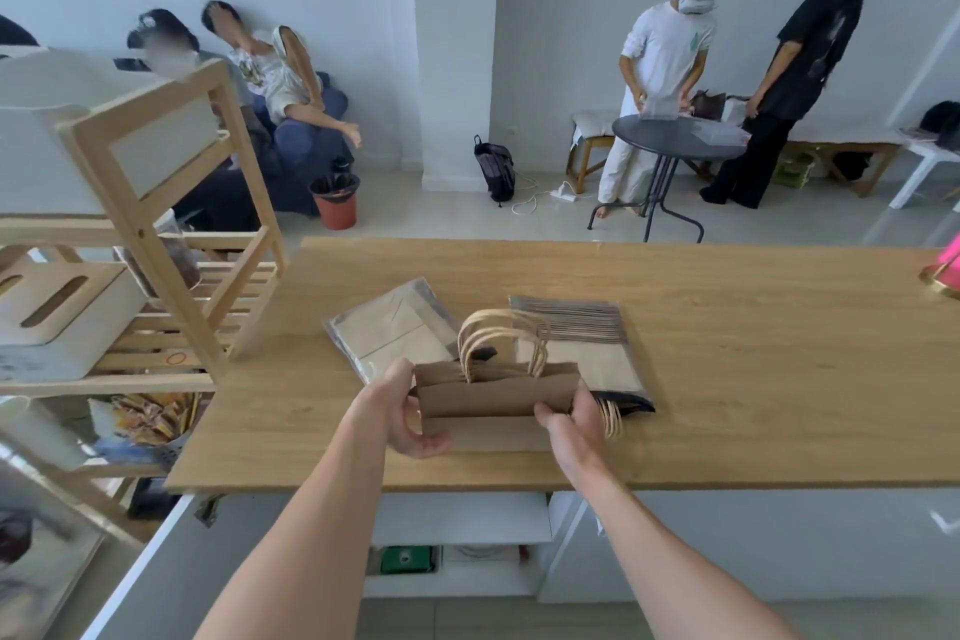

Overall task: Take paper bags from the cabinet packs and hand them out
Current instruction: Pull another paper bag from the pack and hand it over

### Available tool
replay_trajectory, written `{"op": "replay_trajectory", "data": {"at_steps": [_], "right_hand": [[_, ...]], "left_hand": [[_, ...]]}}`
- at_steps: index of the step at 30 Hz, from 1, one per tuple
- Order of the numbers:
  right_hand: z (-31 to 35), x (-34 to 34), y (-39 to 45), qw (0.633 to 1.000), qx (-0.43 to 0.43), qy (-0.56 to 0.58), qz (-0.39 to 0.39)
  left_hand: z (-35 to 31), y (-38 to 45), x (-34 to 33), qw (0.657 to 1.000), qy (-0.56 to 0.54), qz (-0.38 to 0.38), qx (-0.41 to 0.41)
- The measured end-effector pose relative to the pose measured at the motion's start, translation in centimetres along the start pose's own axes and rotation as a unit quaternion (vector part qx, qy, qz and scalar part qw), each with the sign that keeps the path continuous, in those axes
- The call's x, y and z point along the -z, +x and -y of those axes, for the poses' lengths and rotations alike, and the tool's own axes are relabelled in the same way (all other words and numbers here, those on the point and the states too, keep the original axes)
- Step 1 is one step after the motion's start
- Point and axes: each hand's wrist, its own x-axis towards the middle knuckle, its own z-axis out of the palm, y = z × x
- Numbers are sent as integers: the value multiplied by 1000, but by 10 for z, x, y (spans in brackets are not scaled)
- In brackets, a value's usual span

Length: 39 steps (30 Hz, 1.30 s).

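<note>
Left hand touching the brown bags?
Touching. Head view shows the left hand gripping the left end of the brown paper bags, thumb underneath, fingers curled round the edge.

Wooden shelf rack [156, 244] left; round black table [675, 143], red bin [336, 203] beyond.

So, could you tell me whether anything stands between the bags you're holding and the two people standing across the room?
Yes: the wooden table stretches across in front, and the round black table stands before them. Both hands, left and right, hold the bags.

Folded brown paper bags [498, 392] with twisted handles, held above 2 plastic-wrapped packs [387, 333] on table
</note>
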Motion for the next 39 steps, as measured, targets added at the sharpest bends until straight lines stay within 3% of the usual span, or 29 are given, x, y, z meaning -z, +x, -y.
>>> {"op": "replay_trajectory", "data": {"at_steps": [6,8,11,14,16,22,27,31,36,39], "right_hand": [[6,-4,-1,1000,3,-15,-7],[6,-2,2,999,-9,-2,-45],[13,2,3,989,-119,54,-72],[17,10,4,950,-276,144,19],[22,15,14,918,-322,220,66],[111,35,56,927,-255,263,83],[194,46,84,940,-169,258,148],[235,27,111,959,-138,187,165],[276,-35,121,949,-149,59,270],[303,-87,127,955,-112,75,265]], "left_hand": [[5,8,0,999,-19,35,-1],[7,11,0,998,-35,51,1],[6,14,1,997,-37,73,-5],[7,20,0,997,-26,73,-26],[2,21,-3,997,-17,54,-47],[-66,-31,-33,989,23,85,-122],[-120,-73,-47,972,62,86,-210],[-150,-93,-41,953,62,19,-296],[-197,-103,-3,907,75,-133,-393],[-233,-110,37,881,89,-217,-412]]}}
